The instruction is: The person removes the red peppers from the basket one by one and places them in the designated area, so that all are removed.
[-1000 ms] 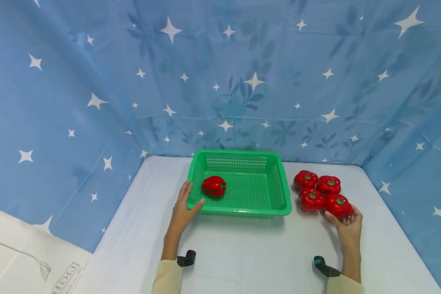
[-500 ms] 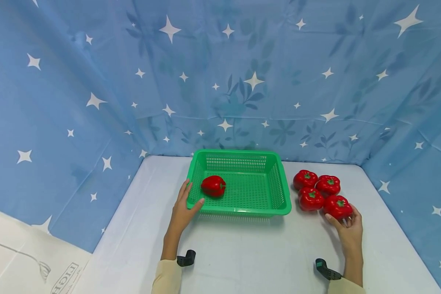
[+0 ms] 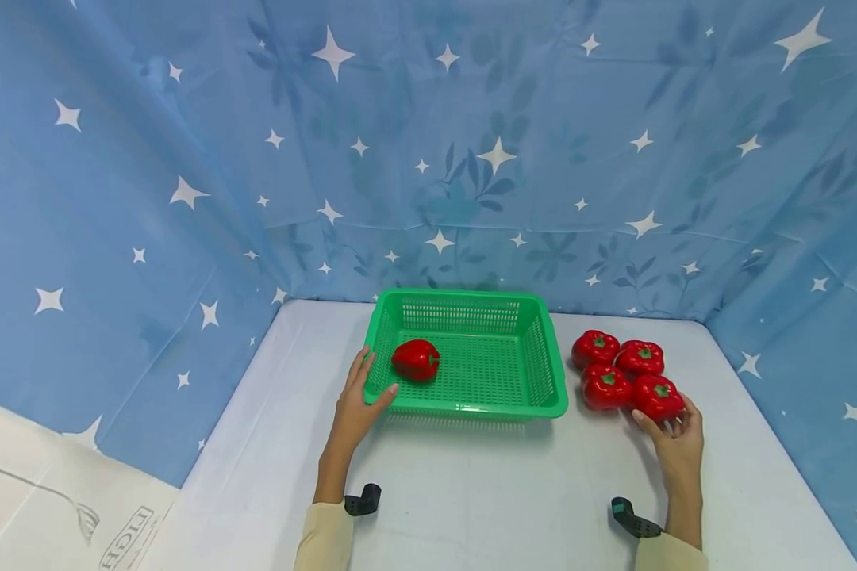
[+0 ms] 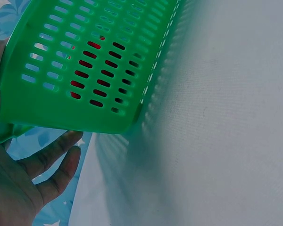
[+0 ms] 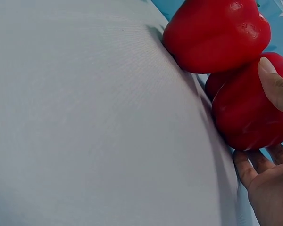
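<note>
A green plastic basket (image 3: 471, 410) with slotted walls stands on the table, one red bell pepper (image 3: 416, 361) lying on its side in the left part. My left hand (image 3: 353, 416) rests at the basket's front left corner, thumb and fingers spread fairly straight along it; the left wrist view shows that hand (image 4: 19, 183) beside the slotted wall. To the right, several red bell peppers stand in a cluster. My right hand (image 3: 678, 448) holds the front right bell pepper (image 3: 658, 397), thumb on one side and fingers on the other, seen closely in the right wrist view (image 5: 250, 106).
Touching or close to the held one are a front left bell pepper (image 3: 606, 387), a back left one (image 3: 595, 349) and a back right one (image 3: 639, 358). A white cloth covers the table (image 3: 471, 492). Blue star-patterned curtains (image 3: 471, 198) hang behind and at the sides.
Almost nothing differs. The head view shifts very slightly; both hands, the basket and the peppers keep their places.
</note>
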`<state>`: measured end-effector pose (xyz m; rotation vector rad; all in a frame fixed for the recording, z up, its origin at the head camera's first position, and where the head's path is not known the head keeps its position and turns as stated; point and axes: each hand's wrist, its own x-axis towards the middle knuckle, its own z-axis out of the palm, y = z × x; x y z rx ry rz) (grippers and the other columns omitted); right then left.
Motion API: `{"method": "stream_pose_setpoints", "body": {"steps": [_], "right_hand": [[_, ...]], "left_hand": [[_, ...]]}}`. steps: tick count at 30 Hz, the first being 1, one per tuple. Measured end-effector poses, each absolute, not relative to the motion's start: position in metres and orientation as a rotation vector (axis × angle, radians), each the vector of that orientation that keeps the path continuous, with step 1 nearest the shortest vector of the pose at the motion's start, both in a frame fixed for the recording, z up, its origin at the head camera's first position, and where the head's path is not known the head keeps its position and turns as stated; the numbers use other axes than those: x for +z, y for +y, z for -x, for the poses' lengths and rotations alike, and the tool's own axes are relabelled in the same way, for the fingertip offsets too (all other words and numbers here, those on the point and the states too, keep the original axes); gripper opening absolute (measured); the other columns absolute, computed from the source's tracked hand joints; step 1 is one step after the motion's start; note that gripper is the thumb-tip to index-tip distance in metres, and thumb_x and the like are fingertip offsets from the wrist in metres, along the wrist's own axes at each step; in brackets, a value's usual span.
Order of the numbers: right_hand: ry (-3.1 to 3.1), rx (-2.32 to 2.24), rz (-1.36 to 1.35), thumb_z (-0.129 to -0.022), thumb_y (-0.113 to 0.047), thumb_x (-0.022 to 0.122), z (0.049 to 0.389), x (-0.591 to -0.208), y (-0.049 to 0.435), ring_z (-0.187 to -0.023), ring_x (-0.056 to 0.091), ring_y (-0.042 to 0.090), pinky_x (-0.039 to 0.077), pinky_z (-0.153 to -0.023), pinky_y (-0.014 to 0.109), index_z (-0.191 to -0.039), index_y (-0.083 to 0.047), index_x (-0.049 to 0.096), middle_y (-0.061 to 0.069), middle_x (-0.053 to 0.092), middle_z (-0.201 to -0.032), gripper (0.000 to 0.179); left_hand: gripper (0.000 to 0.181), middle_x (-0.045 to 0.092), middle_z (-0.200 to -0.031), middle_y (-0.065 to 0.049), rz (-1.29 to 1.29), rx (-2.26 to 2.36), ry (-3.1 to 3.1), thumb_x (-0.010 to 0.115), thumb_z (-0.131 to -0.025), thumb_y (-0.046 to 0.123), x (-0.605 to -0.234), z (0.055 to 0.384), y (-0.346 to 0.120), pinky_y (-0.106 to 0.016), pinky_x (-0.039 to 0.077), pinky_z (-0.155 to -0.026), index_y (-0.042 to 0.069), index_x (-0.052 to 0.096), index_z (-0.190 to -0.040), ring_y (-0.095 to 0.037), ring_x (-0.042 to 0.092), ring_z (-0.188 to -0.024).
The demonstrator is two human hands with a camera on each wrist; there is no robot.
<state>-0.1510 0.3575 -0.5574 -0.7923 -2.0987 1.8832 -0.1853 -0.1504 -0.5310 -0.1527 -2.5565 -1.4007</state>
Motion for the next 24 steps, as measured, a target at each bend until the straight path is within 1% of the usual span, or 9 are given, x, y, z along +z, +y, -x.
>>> {"method": "stream_pose_setpoints", "body": {"steps": [6, 12, 24], "right_hand": [[-2.118, 1.852, 0.789, -0.086, -0.038, 0.073, 0.1517, -0.5591, 0.3577, -0.153, 0.013, 0.018, 0.027, -0.113, 0.032, -0.154, -0.038, 0.015, -0.010, 0.010, -0.165, 0.090], [-2.095, 1.869, 0.768, -0.086, -0.036, 0.074, 0.1529, -0.5575, 0.3546, -0.152, 0.015, 0.019, 0.028, -0.112, 0.029, -0.153, -0.037, 0.017, -0.010, 0.013, -0.165, 0.088], [-2.153, 1.841, 0.732, -0.087, -0.034, 0.074, 0.1511, -0.5583, 0.3526, -0.152, 0.015, 0.020, 0.029, -0.111, 0.028, -0.155, -0.037, 0.014, -0.007, 0.012, -0.165, 0.091]], "left_hand": [[0.080, 0.017, -0.163, 0.011, 0.151, -1.408, -2.556, 0.063, -0.090, 0.054, -0.5319, 0.1852, -0.1498, -0.063, 0.031, -0.111, 0.016, 0.033, -0.154, -0.026, 0.023, -0.150], [0.080, 0.018, -0.163, 0.011, 0.156, -1.399, -2.556, 0.063, -0.090, 0.053, -0.5300, 0.1854, -0.1499, -0.063, 0.032, -0.110, 0.014, 0.033, -0.153, -0.026, 0.023, -0.149], [0.079, 0.018, -0.163, 0.013, 0.134, -1.389, -2.561, 0.063, -0.090, 0.054, -0.5302, 0.1841, -0.1486, -0.065, 0.032, -0.110, 0.018, 0.033, -0.154, -0.026, 0.023, -0.150]]}}
